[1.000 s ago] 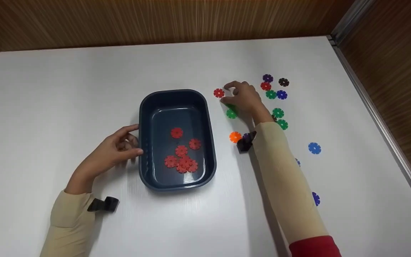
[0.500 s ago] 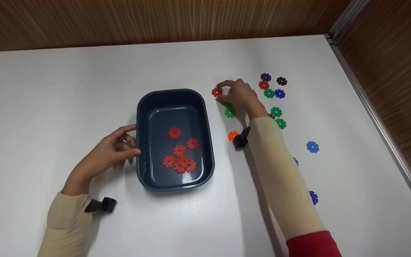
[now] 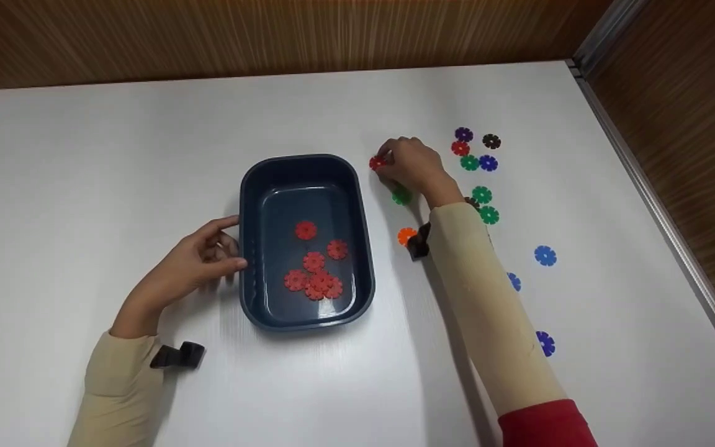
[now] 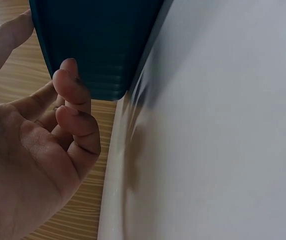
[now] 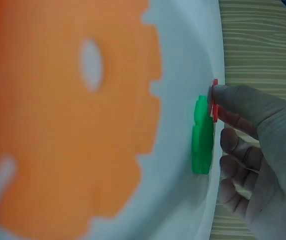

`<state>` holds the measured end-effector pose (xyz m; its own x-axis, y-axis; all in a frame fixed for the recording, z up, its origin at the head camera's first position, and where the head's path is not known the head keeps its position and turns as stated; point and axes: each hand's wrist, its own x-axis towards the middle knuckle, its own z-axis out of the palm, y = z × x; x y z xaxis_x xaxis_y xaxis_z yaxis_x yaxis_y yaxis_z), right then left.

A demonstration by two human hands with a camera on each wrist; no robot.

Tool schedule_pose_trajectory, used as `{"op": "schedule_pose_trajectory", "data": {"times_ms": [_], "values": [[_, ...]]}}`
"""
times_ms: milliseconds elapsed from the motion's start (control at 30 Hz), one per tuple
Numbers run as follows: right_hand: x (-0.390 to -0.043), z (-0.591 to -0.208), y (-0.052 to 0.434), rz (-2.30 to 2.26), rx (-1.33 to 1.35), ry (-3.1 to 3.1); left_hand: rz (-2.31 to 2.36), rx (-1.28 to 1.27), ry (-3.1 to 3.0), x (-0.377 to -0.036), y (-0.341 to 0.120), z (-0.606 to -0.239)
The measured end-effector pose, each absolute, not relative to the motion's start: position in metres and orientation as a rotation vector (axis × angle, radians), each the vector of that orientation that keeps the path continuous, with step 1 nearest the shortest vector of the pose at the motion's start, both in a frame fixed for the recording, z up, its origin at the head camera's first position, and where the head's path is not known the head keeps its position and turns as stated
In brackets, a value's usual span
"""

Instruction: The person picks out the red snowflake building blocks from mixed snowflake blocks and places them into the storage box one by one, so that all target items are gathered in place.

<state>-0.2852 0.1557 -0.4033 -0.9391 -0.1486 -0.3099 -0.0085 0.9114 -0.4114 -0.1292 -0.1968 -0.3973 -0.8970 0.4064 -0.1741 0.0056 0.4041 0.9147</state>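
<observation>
A dark blue bin (image 3: 305, 167) stands mid-table with several red snowflake discs (image 3: 314, 267) inside. My left hand (image 3: 205, 257) rests against its left wall (image 4: 98, 45), thumb and fingers touching the side. My right hand (image 3: 410, 164) is just right of the bin's far corner and pinches a red disc (image 3: 376, 162) between thumb and fingertips; the right wrist view shows the red disc (image 5: 215, 102) at the fingers (image 5: 233, 100). A green disc (image 3: 401, 197) lies under that hand, also visible as the green disc (image 5: 202, 135) beside the fingers.
An orange disc (image 3: 406, 236) lies by my right wrist and fills the right wrist view (image 5: 68, 120). Purple, red, green, blue and dark discs (image 3: 475, 162) are scattered at the right. More blue discs (image 3: 545, 255) lie nearer. Wooden walls border the white table (image 3: 115, 155).
My right hand has moved left onto the red disc and closed its fingertips on it. The left hand and the bin have stayed put.
</observation>
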Motion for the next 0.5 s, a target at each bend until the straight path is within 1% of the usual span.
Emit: {"op": "schedule_pose_trajectory", "data": {"times_ms": [100, 500], "values": [[-0.2863, -0.4034, 0.1553, -0.540, -0.142, 2.733, 1.489, 0.353, 2.301, -0.1301, -0.1956, -0.3971], [-0.2868, -0.4007, 0.1588, -0.614, -0.060, 2.586, 1.483, 0.377, 2.317, -0.1324, -0.1946, -0.4001]]}}
